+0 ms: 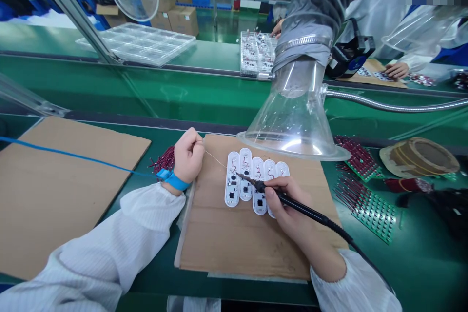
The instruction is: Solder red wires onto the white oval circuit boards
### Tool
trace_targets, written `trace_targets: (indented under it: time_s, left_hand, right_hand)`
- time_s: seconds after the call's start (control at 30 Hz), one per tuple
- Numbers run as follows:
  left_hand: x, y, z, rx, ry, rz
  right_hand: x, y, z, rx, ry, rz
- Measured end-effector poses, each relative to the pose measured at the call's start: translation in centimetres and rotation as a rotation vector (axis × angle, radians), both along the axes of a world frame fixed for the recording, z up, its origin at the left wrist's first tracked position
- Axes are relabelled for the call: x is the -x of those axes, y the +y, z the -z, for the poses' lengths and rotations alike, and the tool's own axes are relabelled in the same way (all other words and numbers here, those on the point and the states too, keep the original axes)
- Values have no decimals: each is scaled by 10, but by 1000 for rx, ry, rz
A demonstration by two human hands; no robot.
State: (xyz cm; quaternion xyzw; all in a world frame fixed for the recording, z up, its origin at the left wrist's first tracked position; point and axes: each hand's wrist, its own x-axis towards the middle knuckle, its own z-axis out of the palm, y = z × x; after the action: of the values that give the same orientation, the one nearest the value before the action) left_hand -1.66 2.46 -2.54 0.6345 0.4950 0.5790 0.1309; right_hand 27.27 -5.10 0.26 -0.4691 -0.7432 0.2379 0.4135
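The right grip [292, 204] was clamped on a soldering iron [305, 209], its tip ahead and to the left, at the row of five white circuit boards [258, 170]. The left grip [188, 155] was closed on a thin wire [215, 158] that ran right toward the same boards. Below the right grip, a cardboard sheet [234, 248] bore the boards on the green counter [157, 265]; a clear hood [292, 122] hung beyond that grip.

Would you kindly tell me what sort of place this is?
Probably an electronics assembly workshop: the right hand holds a soldering iron at small white circuit boards, with what looks like a fume extraction hood nearby.
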Motion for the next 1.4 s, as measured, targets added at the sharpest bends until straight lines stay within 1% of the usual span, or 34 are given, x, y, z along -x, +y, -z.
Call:
trace_targets:
  time_s: [0.2,0.47,0.6,0.77,1.07,1.2,1.4]
  left_hand:
    - [-1,0,-1,-79,42,24]
    - [-2,0,1,-111,87,66]
    - [-1,1,2,-97,55,48]
    - [0,2,2,-35,-29,7]
    - [0,3,1,-49,-10,8]
    - [-1,4,0,-59,24,4]
    - [-2,4,-1,-67,46,-2]
  right_hand:
    - [1,1,1,3,-8,-9]
    - [2,1,-3,-16,-24,-17]
    - [0,0,-1,-31,6,-13]
    - [1,-3,5,-59,49,48]
    - [12,-2,0,-47,27,-26]
    - [11,0,1,-54,24,-30]
    - [11,1,3,-21,21,-37]
